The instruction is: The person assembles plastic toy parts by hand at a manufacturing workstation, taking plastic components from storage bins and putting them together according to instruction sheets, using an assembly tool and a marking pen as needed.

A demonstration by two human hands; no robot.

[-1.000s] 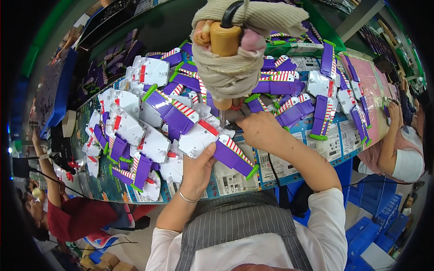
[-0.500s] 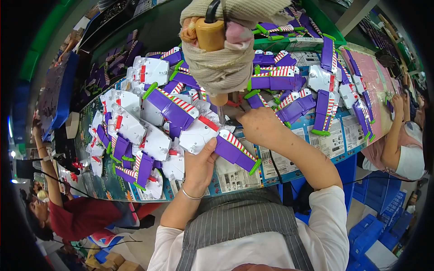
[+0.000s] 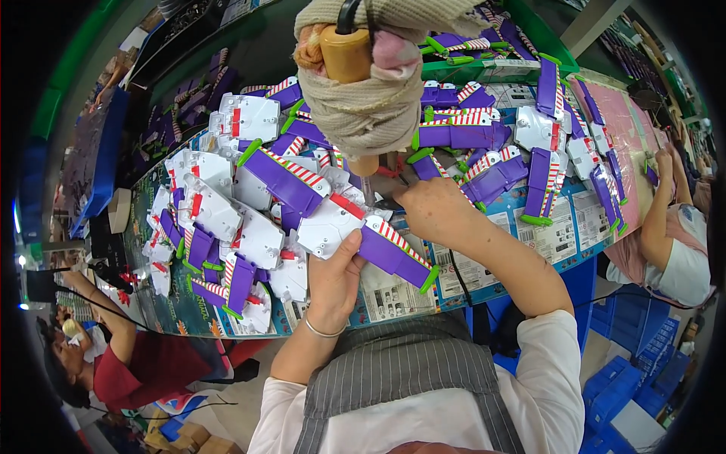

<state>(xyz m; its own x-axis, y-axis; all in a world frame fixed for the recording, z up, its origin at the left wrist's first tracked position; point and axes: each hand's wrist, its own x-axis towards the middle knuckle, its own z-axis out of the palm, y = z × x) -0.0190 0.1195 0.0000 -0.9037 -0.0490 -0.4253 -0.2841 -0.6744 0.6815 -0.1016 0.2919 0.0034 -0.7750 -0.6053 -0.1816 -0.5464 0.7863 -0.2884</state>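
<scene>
My left hand [image 3: 335, 286] grips a toy wing pack, its thumb on top. The pack has a white plastic body [image 3: 327, 230] with a red strip and two purple wings [image 3: 393, 256] with red-and-white striped edges and green tips. Just above the body's far edge hangs a powered screwdriver wrapped in beige cloth [image 3: 360, 113]. Its thin bit [image 3: 368, 191] points down at the joint near the right wing; whether it touches is unclear. Closed beside the bit is my right hand [image 3: 435, 208], fingers pinching a dark, thin tool [image 3: 388, 205] whose kind I cannot make out.
Several similar wing packs [image 3: 215, 208] are heaped to the left. Loose purple wings [image 3: 465, 136] and more packs lie at the far right. A green bin [image 3: 484, 72] of wings stands behind. Co-workers sit at left [image 3: 147, 367] and right [image 3: 681, 234]. A black cable [image 3: 459, 276] crosses the table edge.
The wrapped screwdriver has shifted slightly left, and both my hands stay almost in place with the wing pack. At the left, a co-worker's raised arm has come down.
</scene>
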